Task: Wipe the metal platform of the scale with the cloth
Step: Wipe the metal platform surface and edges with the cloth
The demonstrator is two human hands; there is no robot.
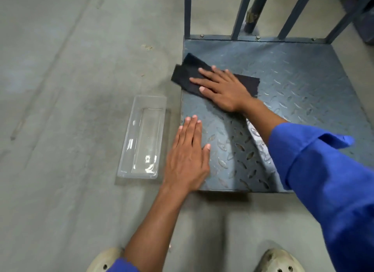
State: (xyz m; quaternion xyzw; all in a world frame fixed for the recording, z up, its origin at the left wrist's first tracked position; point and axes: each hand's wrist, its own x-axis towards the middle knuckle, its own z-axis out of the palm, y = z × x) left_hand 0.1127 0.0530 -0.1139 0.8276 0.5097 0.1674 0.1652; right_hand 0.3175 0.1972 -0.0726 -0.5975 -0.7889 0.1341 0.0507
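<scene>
The scale's metal platform (283, 93) is a blue-grey checker plate lying low on the floor. A dark cloth (188, 75) lies flat on its left part, one corner hanging over the left edge. My right hand (220, 87) presses flat on the cloth with straight, spread fingers. My left hand (188, 152) rests flat on the platform's near left corner, fingers straight and together, holding nothing.
A clear plastic tray (143, 138) lies on the concrete floor (60, 109) just left of the platform. Blue-grey metal bars (240, 12) rise from the platform's far edge. My two light shoes (279, 261) show at the bottom.
</scene>
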